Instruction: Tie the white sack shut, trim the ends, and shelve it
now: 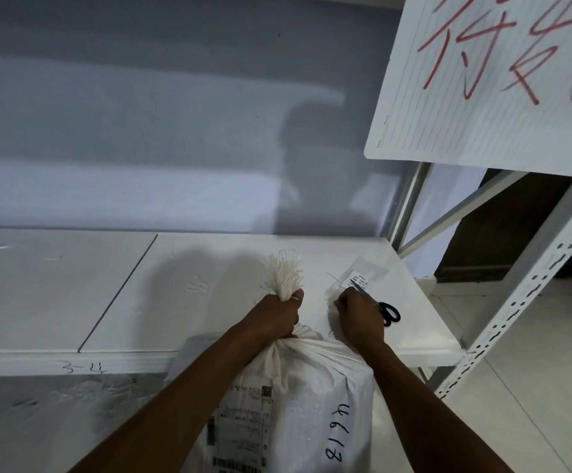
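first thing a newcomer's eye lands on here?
Probably the white sack at bottom centre, its frayed neck bunched in the left hand over the shelf. The right hand is fisted beside it, by black-handled scissors. At top right hangs a lined sheet with red handwriting.

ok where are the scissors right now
In the head view, the scissors lie on the white shelf, just right of the right hand, blades pointing toward a small labelled packet.
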